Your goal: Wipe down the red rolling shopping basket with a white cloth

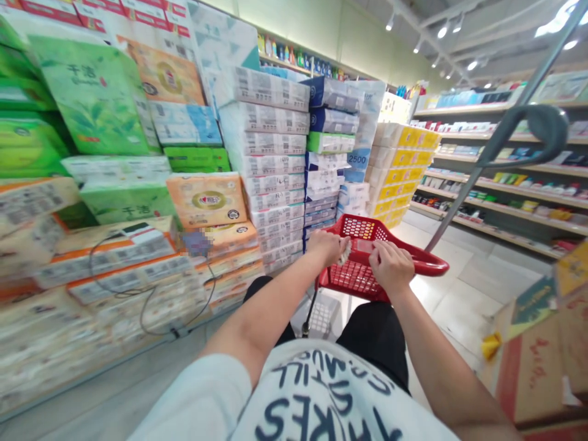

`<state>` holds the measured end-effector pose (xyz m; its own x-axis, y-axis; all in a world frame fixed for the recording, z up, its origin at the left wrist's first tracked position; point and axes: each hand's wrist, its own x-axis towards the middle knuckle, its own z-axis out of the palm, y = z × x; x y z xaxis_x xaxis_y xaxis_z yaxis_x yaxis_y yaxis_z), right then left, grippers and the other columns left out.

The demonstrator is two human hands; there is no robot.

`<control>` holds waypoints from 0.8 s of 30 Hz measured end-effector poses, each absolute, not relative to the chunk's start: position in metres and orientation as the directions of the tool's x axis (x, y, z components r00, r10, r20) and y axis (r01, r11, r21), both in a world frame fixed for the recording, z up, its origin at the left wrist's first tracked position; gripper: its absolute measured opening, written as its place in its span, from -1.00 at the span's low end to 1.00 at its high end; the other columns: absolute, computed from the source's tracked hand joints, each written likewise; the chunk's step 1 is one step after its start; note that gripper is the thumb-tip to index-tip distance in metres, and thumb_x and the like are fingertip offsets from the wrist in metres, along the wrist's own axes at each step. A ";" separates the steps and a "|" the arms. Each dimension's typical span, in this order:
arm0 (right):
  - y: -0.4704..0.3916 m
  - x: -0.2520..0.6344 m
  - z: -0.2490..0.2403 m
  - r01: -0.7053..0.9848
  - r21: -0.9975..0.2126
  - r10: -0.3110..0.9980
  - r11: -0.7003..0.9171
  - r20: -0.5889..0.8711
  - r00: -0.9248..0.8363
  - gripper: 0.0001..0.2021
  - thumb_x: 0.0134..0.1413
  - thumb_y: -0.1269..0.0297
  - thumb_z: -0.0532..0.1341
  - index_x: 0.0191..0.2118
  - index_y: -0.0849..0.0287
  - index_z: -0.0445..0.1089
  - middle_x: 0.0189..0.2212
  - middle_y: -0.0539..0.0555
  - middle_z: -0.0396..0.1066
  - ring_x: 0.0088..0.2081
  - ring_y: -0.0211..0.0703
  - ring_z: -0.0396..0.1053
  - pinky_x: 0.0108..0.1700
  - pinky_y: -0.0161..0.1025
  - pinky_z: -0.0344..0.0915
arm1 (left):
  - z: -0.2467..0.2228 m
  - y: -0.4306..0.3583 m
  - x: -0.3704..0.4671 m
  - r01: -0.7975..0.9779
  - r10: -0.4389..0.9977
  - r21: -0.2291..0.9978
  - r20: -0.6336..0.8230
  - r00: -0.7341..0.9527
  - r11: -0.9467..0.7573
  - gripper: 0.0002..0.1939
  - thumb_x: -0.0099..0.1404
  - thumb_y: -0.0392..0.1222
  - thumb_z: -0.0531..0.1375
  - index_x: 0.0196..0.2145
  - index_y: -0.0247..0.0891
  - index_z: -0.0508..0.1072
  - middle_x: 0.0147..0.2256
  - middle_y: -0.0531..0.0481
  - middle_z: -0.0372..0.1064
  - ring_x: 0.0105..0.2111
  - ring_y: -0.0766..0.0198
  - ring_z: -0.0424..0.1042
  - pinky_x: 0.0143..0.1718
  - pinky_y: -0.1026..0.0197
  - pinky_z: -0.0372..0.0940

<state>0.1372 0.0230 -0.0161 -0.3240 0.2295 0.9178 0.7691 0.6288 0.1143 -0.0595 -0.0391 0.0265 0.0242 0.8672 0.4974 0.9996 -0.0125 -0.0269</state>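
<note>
A red plastic shopping cart point(351, 280) with a perforated basket stands right in front of my body. My left hand point(327, 246) is closed round the left part of its handle point(359, 245). A small pale beaded or coiled item point(344, 252) shows by the fingers of that hand; its kind is unclear. On the right part of the handle, my right hand point(392, 266) is closed with the knuckles up. A grey metal pole point(459, 205) with a hooked grey plastic piece point(549, 131) rises from the cart's right side.
Stacked tissue packs point(206, 201) line the left side, with a dark cable point(149, 294) hanging over the lower ones. Tall piles of white packs point(275, 144) stand ahead. Shelves point(519, 168) run along the right, and cardboard boxes point(533, 373) sit at the lower right.
</note>
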 end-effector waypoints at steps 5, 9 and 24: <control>0.022 0.136 -0.017 0.776 0.121 0.231 0.619 0.916 -0.327 -0.76 0.13 0.35 0.12 -0.16 0.19 0.50 -0.15 0.09 0.54 -0.10 -0.08 0.45 -0.04 -0.18 0.17 | 0.007 -0.052 -0.061 0.989 0.720 -0.058 0.680 0.137 -0.134 -0.57 0.44 0.01 -0.11 -0.14 -0.25 0.46 -0.16 -0.14 0.44 -0.07 0.09 0.35 0.01 0.04 0.12; 0.021 0.137 -0.017 0.770 0.117 0.232 0.628 0.916 -0.328 -0.75 0.12 0.36 0.11 -0.15 0.20 0.50 -0.15 0.09 0.54 -0.10 -0.08 0.45 -0.04 -0.18 0.17 | 0.016 -0.046 -0.058 0.999 0.822 0.008 0.569 0.035 -0.048 -0.45 0.44 0.10 -0.18 -0.30 -0.24 0.49 -0.31 -0.13 0.47 -0.23 0.11 0.40 -0.12 0.06 0.19; 0.020 0.139 -0.018 0.767 0.130 0.193 0.628 0.929 -0.316 -0.76 0.13 0.36 0.11 -0.16 0.20 0.49 -0.17 0.08 0.54 -0.12 -0.08 0.46 -0.05 -0.18 0.18 | 0.023 -0.046 -0.049 0.999 0.855 0.029 0.519 0.024 -0.046 -0.37 0.44 0.15 -0.24 -0.36 -0.23 0.50 -0.37 -0.12 0.47 -0.30 0.12 0.42 -0.19 0.07 0.20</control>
